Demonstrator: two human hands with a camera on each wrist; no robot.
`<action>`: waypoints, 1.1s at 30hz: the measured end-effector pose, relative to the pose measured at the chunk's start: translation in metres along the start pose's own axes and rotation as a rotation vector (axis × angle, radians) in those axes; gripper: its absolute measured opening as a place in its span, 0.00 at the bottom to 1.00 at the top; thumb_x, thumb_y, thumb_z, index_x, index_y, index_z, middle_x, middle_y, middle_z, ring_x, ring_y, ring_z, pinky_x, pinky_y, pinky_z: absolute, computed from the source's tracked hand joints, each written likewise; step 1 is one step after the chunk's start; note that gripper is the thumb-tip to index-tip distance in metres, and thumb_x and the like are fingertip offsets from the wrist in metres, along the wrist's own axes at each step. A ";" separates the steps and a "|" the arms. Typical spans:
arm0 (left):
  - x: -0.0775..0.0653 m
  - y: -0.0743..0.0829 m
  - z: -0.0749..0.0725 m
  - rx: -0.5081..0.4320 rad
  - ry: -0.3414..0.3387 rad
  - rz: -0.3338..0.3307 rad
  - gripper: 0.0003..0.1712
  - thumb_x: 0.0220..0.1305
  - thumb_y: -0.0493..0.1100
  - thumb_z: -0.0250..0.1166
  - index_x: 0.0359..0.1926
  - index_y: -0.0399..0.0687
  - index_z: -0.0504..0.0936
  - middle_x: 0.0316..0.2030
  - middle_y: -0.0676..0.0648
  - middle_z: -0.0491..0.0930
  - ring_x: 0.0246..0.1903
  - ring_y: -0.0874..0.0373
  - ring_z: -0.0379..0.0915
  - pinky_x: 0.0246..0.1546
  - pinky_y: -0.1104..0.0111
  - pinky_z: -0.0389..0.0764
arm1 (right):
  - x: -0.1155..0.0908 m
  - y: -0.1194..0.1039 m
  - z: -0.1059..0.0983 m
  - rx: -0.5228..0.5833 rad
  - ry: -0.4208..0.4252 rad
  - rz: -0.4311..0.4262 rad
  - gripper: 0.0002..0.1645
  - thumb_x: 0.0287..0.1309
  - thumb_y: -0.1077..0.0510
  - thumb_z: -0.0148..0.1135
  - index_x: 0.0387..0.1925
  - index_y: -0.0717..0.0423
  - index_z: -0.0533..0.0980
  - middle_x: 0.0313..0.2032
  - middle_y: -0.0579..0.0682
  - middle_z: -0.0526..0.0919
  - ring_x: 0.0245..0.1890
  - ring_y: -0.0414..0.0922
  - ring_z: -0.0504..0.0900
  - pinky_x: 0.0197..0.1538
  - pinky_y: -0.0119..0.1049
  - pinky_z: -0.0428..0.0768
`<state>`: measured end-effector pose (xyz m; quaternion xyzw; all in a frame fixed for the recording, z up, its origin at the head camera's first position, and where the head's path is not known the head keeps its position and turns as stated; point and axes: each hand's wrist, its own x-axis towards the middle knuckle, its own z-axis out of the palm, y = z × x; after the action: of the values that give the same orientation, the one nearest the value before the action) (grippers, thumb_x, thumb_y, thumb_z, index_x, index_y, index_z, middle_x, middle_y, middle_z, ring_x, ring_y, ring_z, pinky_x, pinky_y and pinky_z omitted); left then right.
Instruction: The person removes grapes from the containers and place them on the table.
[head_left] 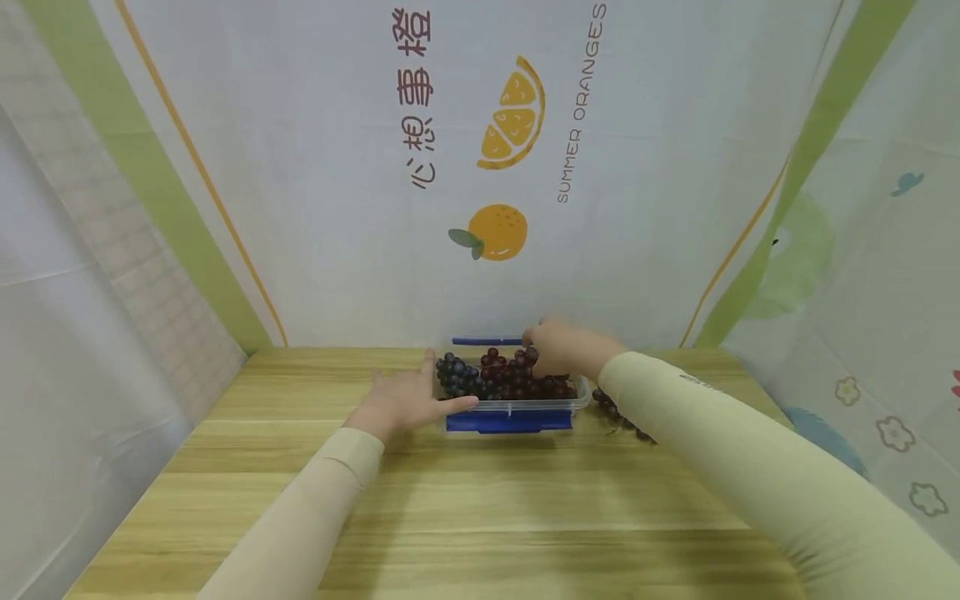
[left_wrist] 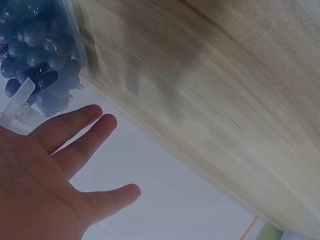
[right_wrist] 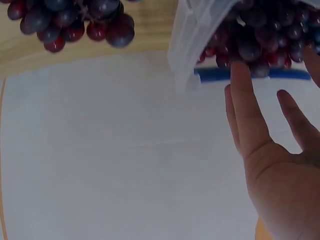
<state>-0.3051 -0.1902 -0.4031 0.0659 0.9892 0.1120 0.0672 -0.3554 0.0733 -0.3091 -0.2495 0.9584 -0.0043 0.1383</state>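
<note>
A clear plastic box [head_left: 517,406] with blue clip flaps sits at the back of the table, full of grapes. Blue-black grapes [head_left: 459,379] fill its left part; dark red grapes [head_left: 510,385] lie in the middle and right. At the left end my left hand [head_left: 397,402] spreads its fingers against the box, thumb along the front rim. My right hand [head_left: 570,348] reaches over the back right part of the box. In the right wrist view its fingers [right_wrist: 245,100] are extended, a fingertip right at the red grapes [right_wrist: 250,47].
Another bunch of dark red grapes [head_left: 618,414] lies on the wooden table [head_left: 480,508] just right of the box, partly hidden by the right sleeve. A white printed cloth [head_left: 337,250] hangs directly behind the box, with more cloth at both sides.
</note>
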 end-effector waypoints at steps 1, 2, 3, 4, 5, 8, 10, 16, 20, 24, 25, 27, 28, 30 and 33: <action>0.000 0.000 0.000 0.001 -0.001 -0.001 0.83 0.50 0.98 0.41 0.87 0.42 0.36 0.55 0.45 0.90 0.65 0.37 0.81 0.73 0.20 0.45 | 0.002 0.000 0.003 0.000 0.008 0.002 0.36 0.69 0.57 0.69 0.75 0.59 0.71 0.71 0.64 0.73 0.68 0.58 0.76 0.68 0.53 0.80; 0.000 0.000 0.000 0.002 -0.002 -0.002 0.83 0.50 0.98 0.41 0.87 0.42 0.36 0.55 0.45 0.90 0.64 0.37 0.81 0.72 0.20 0.45 | 0.003 -0.001 0.006 0.007 0.011 0.009 0.37 0.69 0.56 0.69 0.76 0.58 0.71 0.72 0.64 0.72 0.70 0.59 0.74 0.70 0.54 0.79; 0.000 0.000 0.000 0.003 -0.003 -0.002 0.83 0.50 0.98 0.41 0.87 0.42 0.36 0.55 0.45 0.90 0.65 0.36 0.81 0.72 0.20 0.46 | 0.005 -0.001 0.009 0.011 0.016 0.014 0.37 0.69 0.56 0.69 0.76 0.57 0.70 0.73 0.65 0.71 0.71 0.60 0.74 0.71 0.55 0.78; 0.000 0.000 0.000 0.003 -0.003 -0.002 0.83 0.50 0.98 0.41 0.87 0.42 0.36 0.55 0.45 0.90 0.64 0.36 0.81 0.72 0.20 0.46 | 0.006 -0.001 0.012 0.018 0.015 0.019 0.38 0.69 0.56 0.69 0.77 0.57 0.70 0.74 0.66 0.69 0.72 0.61 0.73 0.72 0.56 0.77; 0.000 0.000 0.000 0.004 -0.004 -0.002 0.83 0.50 0.98 0.41 0.87 0.42 0.36 0.54 0.45 0.90 0.64 0.36 0.81 0.72 0.20 0.46 | 0.008 -0.001 0.014 0.021 0.016 0.023 0.39 0.69 0.56 0.69 0.77 0.57 0.69 0.75 0.67 0.68 0.73 0.62 0.72 0.72 0.57 0.77; 0.000 0.000 0.000 0.007 -0.004 -0.003 0.83 0.50 0.98 0.41 0.87 0.42 0.36 0.54 0.45 0.90 0.64 0.36 0.81 0.73 0.21 0.47 | 0.012 -0.002 0.020 0.028 0.011 0.032 0.41 0.69 0.55 0.70 0.79 0.56 0.67 0.77 0.66 0.66 0.76 0.63 0.69 0.74 0.58 0.74; 0.000 0.000 0.001 0.009 -0.007 -0.005 0.83 0.50 0.98 0.41 0.87 0.42 0.36 0.54 0.44 0.90 0.65 0.36 0.81 0.73 0.21 0.47 | 0.015 -0.004 0.023 0.018 0.007 0.028 0.42 0.69 0.54 0.69 0.80 0.55 0.66 0.77 0.65 0.68 0.76 0.62 0.69 0.75 0.58 0.74; -0.001 0.000 0.000 -0.001 -0.005 -0.005 0.83 0.50 0.98 0.41 0.87 0.42 0.36 0.57 0.43 0.89 0.64 0.36 0.81 0.73 0.22 0.50 | 0.021 -0.006 0.032 0.009 -0.010 0.023 0.41 0.71 0.54 0.68 0.80 0.54 0.66 0.75 0.59 0.74 0.76 0.60 0.72 0.73 0.55 0.76; -0.001 0.001 -0.001 -0.006 -0.003 0.002 0.83 0.50 0.98 0.41 0.87 0.42 0.36 0.61 0.40 0.87 0.66 0.35 0.79 0.73 0.21 0.50 | 0.024 -0.003 0.035 0.017 -0.009 0.037 0.38 0.71 0.56 0.66 0.79 0.54 0.67 0.73 0.59 0.76 0.73 0.59 0.75 0.68 0.52 0.80; -0.002 0.001 -0.002 -0.001 -0.005 0.004 0.83 0.51 0.98 0.41 0.87 0.42 0.35 0.61 0.40 0.86 0.67 0.35 0.79 0.72 0.21 0.50 | 0.026 -0.001 0.035 0.032 -0.008 0.046 0.35 0.72 0.60 0.62 0.77 0.56 0.69 0.71 0.59 0.79 0.68 0.57 0.80 0.65 0.50 0.82; -0.002 0.001 -0.002 0.001 -0.006 0.004 0.83 0.50 0.98 0.41 0.87 0.42 0.35 0.60 0.40 0.87 0.67 0.36 0.79 0.72 0.21 0.50 | 0.026 0.000 0.035 0.034 -0.008 0.044 0.34 0.72 0.61 0.62 0.77 0.56 0.69 0.70 0.59 0.79 0.67 0.56 0.81 0.65 0.50 0.83; -0.001 0.001 -0.002 0.006 -0.007 0.004 0.83 0.51 0.98 0.40 0.87 0.42 0.34 0.59 0.41 0.88 0.66 0.36 0.79 0.72 0.21 0.50 | 0.026 0.001 0.035 0.031 0.000 0.035 0.31 0.72 0.61 0.61 0.74 0.57 0.71 0.68 0.58 0.81 0.65 0.56 0.82 0.66 0.51 0.83; -0.001 0.001 -0.002 0.008 -0.008 0.005 0.83 0.51 0.98 0.40 0.87 0.42 0.34 0.58 0.41 0.88 0.66 0.36 0.80 0.71 0.20 0.51 | 0.027 0.002 0.036 0.032 0.002 0.032 0.30 0.73 0.60 0.61 0.73 0.57 0.72 0.67 0.58 0.81 0.64 0.55 0.83 0.65 0.51 0.83; -0.001 0.001 -0.002 0.010 -0.012 0.003 0.83 0.51 0.98 0.40 0.87 0.42 0.34 0.56 0.42 0.89 0.65 0.36 0.80 0.71 0.21 0.51 | 0.028 0.004 0.036 0.025 0.013 0.021 0.27 0.73 0.60 0.62 0.70 0.57 0.73 0.64 0.57 0.83 0.61 0.55 0.84 0.64 0.50 0.84; 0.000 0.001 -0.002 0.005 -0.013 0.002 0.83 0.51 0.98 0.40 0.87 0.42 0.34 0.56 0.42 0.89 0.65 0.36 0.81 0.71 0.21 0.51 | 0.029 0.004 0.036 0.015 0.023 0.014 0.23 0.73 0.60 0.62 0.66 0.56 0.75 0.61 0.57 0.84 0.57 0.54 0.85 0.62 0.49 0.84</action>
<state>-0.3049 -0.1895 -0.4009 0.0677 0.9890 0.1091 0.0734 -0.3722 0.0652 -0.3515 -0.2419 0.9616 -0.0135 0.1290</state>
